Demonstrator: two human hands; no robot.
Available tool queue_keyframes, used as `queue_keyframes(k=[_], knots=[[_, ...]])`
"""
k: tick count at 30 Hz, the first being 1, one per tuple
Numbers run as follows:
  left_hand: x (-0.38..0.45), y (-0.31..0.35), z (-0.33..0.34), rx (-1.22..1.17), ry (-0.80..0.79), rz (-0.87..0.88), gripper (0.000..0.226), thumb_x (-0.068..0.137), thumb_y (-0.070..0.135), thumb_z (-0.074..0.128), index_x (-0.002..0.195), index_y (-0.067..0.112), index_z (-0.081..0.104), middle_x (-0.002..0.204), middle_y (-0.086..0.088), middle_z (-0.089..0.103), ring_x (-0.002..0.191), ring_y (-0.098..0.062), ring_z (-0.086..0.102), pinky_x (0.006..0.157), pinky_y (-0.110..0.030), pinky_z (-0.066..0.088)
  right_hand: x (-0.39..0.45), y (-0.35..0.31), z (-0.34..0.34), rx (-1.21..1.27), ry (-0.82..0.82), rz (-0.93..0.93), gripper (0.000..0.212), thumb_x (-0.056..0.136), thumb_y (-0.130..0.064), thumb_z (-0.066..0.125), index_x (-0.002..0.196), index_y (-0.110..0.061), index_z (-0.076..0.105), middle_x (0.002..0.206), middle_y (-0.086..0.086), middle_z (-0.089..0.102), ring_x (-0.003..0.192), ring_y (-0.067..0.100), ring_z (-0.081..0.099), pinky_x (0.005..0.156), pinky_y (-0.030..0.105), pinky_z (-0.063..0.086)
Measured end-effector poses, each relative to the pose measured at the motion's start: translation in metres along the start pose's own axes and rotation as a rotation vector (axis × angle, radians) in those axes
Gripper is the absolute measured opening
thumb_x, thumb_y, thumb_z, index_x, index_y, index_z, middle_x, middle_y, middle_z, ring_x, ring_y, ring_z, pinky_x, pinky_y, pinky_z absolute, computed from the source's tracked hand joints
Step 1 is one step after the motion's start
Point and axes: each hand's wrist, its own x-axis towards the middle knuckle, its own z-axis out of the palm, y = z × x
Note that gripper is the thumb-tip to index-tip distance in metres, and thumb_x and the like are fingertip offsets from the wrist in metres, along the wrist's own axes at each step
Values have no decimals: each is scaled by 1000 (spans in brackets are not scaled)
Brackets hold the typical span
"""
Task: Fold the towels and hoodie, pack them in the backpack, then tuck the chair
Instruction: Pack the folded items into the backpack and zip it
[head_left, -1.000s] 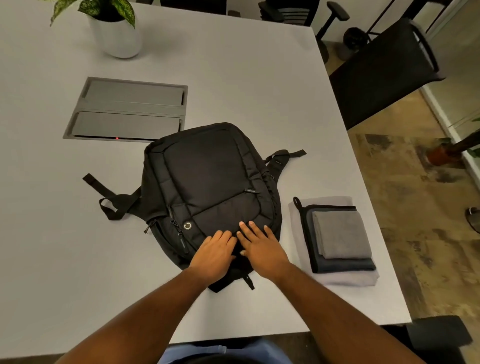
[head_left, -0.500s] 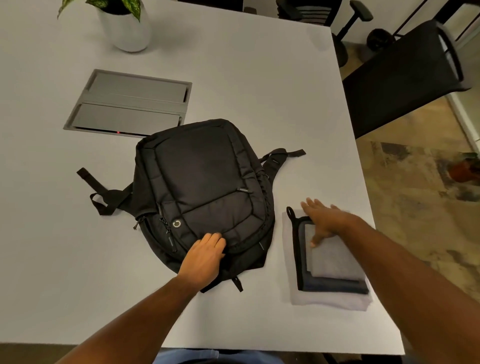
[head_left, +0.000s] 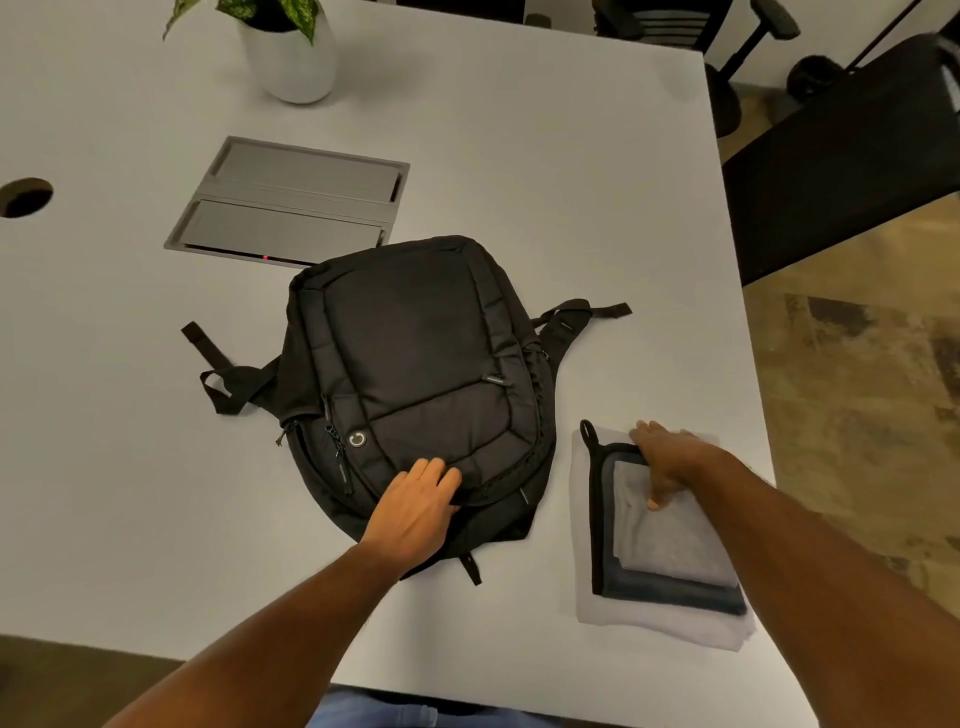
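Observation:
A black backpack (head_left: 415, 364) lies flat on the grey table (head_left: 545, 156), zipped, straps spread to both sides. My left hand (head_left: 415, 514) rests on its near end, fingers laid over the front pocket seam. To the right sits a stack of folded towels (head_left: 675, 551): a pale grey one on top, a dark blue one with black trim beneath, a white one at the bottom. My right hand (head_left: 667, 462) grips the stack's far edge, thumb pressed on the top towel and fingers over the far side. No hoodie is visible.
A black chair (head_left: 841, 166) stands off the table's right side, away from it. A metal cable hatch (head_left: 291, 202) is set into the table behind the backpack. A potted plant (head_left: 288, 47) stands at the far edge. A grommet hole (head_left: 23, 196) is at far left.
My right hand left the backpack, moved right to the towel stack, and now clamps its far edge with the thumb on top. My left hand stayed on the backpack.

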Motion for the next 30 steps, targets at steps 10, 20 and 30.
queue_keyframes(k=[10, 20, 30], knots=[[8, 1, -13, 115, 17, 198, 51, 99, 35, 59, 147, 18, 52, 142, -4, 56, 127, -24, 54, 98, -34, 50, -10, -20, 10, 59, 88, -44, 93, 62, -29, 95, 135, -15, 39, 134, 9, 55, 120, 25, 54, 101, 36, 48], [20, -9, -56, 78, -49, 535, 83, 99, 6, 53, 163, 22, 3, 167, -15, 17, 149, -22, 32, 114, -29, 33, -21, -33, 23, -89, 242, -11, 93, 65, -34, 90, 141, -16, 39, 137, 8, 47, 126, 26, 45, 111, 38, 37], [30, -8, -61, 384, -162, 722, 54, 109, 17, 38, 158, 4, 20, 167, -22, 1, 155, -33, 7, 116, -37, -3, -47, -46, 41, -78, 411, -43, 56, 80, -40, 77, 124, -15, 53, 126, 6, 49, 117, 23, 45, 109, 36, 35]])
